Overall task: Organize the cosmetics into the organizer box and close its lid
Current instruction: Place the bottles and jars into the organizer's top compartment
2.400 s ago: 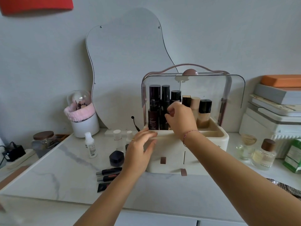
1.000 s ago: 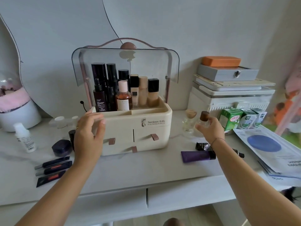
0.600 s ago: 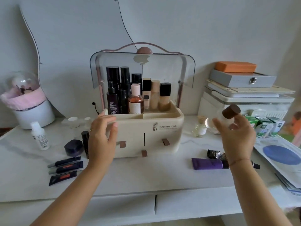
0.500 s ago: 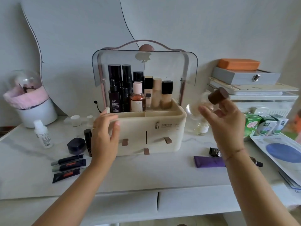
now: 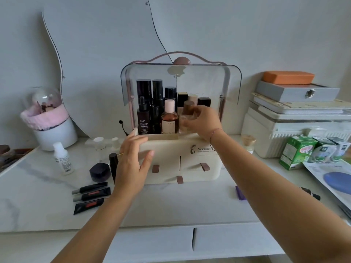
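The right hand (image 5: pixel 206 121) was in the air off to the right of the box half a second ago. It has now come in under the raised clear lid (image 5: pixel 199 80), bringing the perfume bottle (image 5: pixel 187 113) with it. Its fingers are curled round the clear glass body, and the brown cap shows above them. The bottle now sits low in the top compartment of the organizer box (image 5: pixel 167 150), just beside the amber bottle (image 5: pixel 169 120) with the pink cap and in front of the beige and black-capped bottles at the back. I cannot tell whether its base has touched down. The left hand (image 5: pixel 133 164) has hardly moved. It lies against the box's left front corner with the fingers straight and spread, touching the wall and grasping nothing. The cork-topped bottle (image 5: pixel 248 142) that stood next to the perfume is alone on the table (image 5: pixel 38 196) to the right of the box. The forearm now covers most of the purple tube (image 5: pixel 240 193). The box front reads "Serious" and then the wrist cuts it off. The black dropper bottle (image 5: pixel 143 120) says "YOUTH CODE" in white. The amber bottle's label and the print on the green cartons (image 5: pixel 296 151) at the far right are too blurred to read. The three dark tubes (image 5: pixel 91 196), the dark jar (image 5: pixel 100 172) and the small white bottle (image 5: pixel 62 158) lie left of the box as before.
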Demonstrator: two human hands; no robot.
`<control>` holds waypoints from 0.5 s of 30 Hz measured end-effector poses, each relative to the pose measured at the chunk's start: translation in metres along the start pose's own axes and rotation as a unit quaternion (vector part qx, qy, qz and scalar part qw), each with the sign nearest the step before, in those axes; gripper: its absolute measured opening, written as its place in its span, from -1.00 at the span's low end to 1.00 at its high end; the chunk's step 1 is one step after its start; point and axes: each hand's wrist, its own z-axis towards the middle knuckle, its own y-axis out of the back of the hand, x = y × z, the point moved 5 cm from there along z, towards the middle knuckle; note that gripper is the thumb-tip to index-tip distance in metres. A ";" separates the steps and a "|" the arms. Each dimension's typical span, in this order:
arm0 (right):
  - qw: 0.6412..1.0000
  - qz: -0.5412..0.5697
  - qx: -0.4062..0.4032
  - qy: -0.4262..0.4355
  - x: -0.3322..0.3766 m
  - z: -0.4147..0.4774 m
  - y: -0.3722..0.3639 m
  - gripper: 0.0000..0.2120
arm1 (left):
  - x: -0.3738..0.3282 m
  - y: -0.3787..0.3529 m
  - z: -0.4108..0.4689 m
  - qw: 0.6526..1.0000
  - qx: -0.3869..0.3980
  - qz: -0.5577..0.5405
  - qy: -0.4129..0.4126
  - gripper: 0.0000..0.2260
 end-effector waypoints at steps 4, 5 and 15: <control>0.999 -0.027 0.033 -0.023 -0.006 0.005 -0.001 -0.72 | 0.000 -0.002 -0.001 1.000 -0.004 -0.001 0.002 -0.61; 0.999 -0.026 0.040 -0.021 -0.007 0.006 0.000 -0.66 | 0.000 -0.002 -0.001 1.000 -0.006 0.000 0.003 -0.61; 0.990 0.011 -0.122 0.065 -0.001 -0.040 0.042 -0.77 | 0.000 -0.003 -0.001 1.000 -0.015 0.008 -0.002 -0.65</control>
